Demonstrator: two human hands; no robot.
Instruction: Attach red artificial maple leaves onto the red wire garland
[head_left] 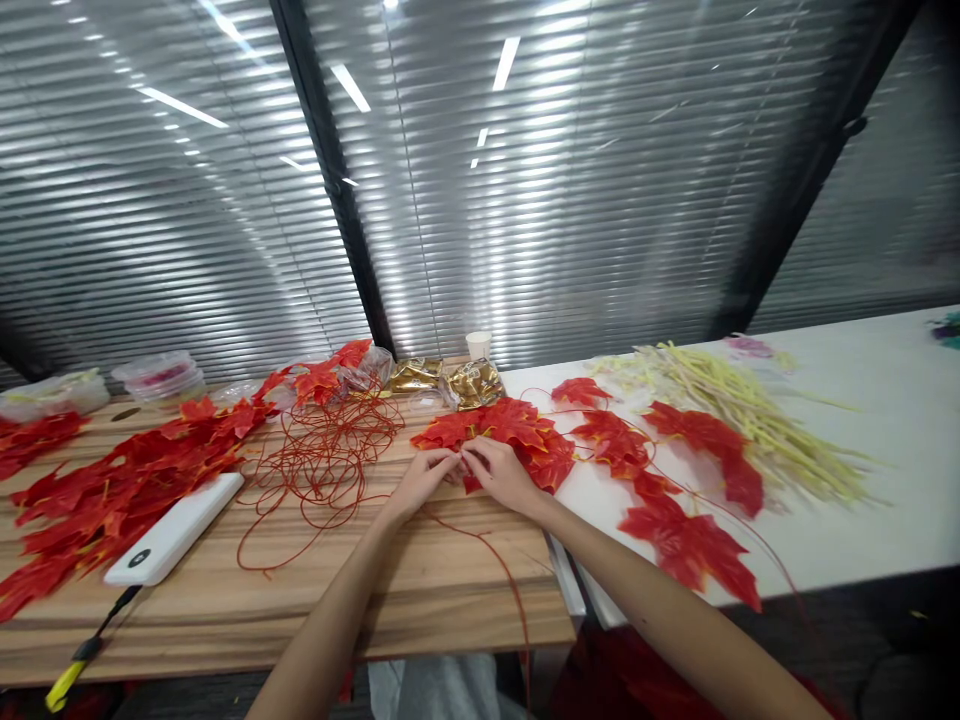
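Note:
My left hand [427, 480] and my right hand [499, 472] meet at the near edge of a cluster of red artificial maple leaves [517, 425]. Both hands are closed, thumbs and fingertips pinched together almost touching. What lies between the fingertips is too small to make out. A thin red cord [487, 543] runs from under the hands across the wooden table and hangs over its front edge. To the left of my hands lies a loose tangle of the same red cord [322, 450]. More red leaves [694, 545] are strung along cord on the right.
A pile of red leaves [142, 470] and a white power bank [176, 530] with a cable lie left on the wooden table [300, 620]. Gold packets [474, 383] and a paper cup [478, 346] stand behind. Yellow strips [750, 420] lie on the white table [892, 430].

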